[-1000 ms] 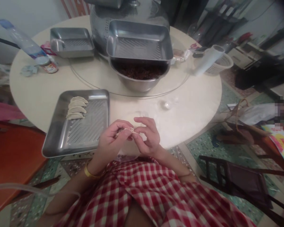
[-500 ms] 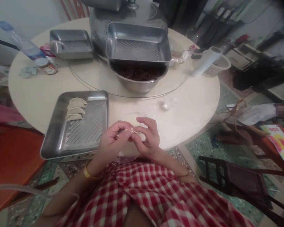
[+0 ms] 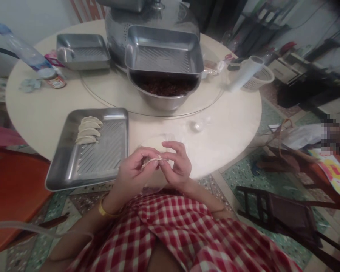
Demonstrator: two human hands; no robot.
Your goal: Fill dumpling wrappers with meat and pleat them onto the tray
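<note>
My left hand [image 3: 133, 172] and my right hand [image 3: 178, 166] meet at the near edge of the round table [image 3: 39, 113]. Both pinch a pale dumpling [image 3: 154, 160] between thumb and fingertips, its folded edge showing on top. A stack of round wrappers [image 3: 155, 142] lies on the table just behind my hands. To the left sits a steel tray [image 3: 102, 158] holding several finished dumplings [image 3: 87, 130] in a row at its far corner. A steel bowl of dark filling [image 3: 164, 85] stands further back, partly covered by another steel tray [image 3: 164, 51].
A third steel tray [image 3: 82, 51], a plastic bottle [image 3: 19, 47], a small tin [image 3: 55, 81] and a white basket [image 3: 260, 77] stand round the table's far part. An orange seat [image 3: 11, 189] is at left; a dark wooden chair [image 3: 286, 219] at right.
My fingers have worked along the dumpling's edge, closing the fold further. The view has drifted slightly; nothing else moved.
</note>
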